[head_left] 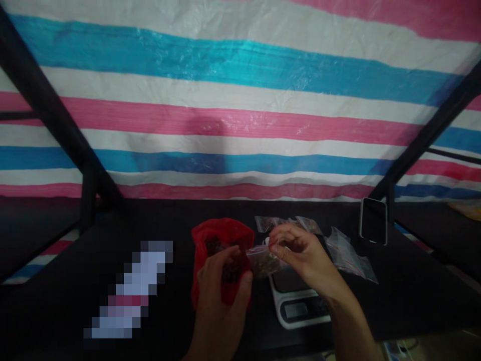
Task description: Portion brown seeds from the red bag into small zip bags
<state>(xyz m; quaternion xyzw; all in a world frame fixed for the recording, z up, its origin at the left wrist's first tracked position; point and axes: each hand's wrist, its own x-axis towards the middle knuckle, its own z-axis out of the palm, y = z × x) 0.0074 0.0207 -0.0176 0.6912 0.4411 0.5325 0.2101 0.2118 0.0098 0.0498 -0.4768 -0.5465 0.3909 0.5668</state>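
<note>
2 bags: L hand [219, 301] in red bag [221, 235], R hand [300, 255] pinching zip bag [263, 261].

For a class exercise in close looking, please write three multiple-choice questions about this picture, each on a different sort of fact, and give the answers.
1. Where is the phone?
A. Inside the bag
B. At the far edge of the black table, beyond and to the right of the digital scale
C. Under the left hand

2. What colour is the plastic bag at the left hand?
A. Blue
B. Green
C. Red

3. What state is the small clear zip bag pinched by the right hand in?
A. Empty and flat
B. Holding brown pieces
C. Torn in two

Answers:
1. B, because the phone lies past the scale near the table's far edge.
2. C, because red plastic shows around the left hand.
3. B, because brown pieces show through the clear plastic.
</note>
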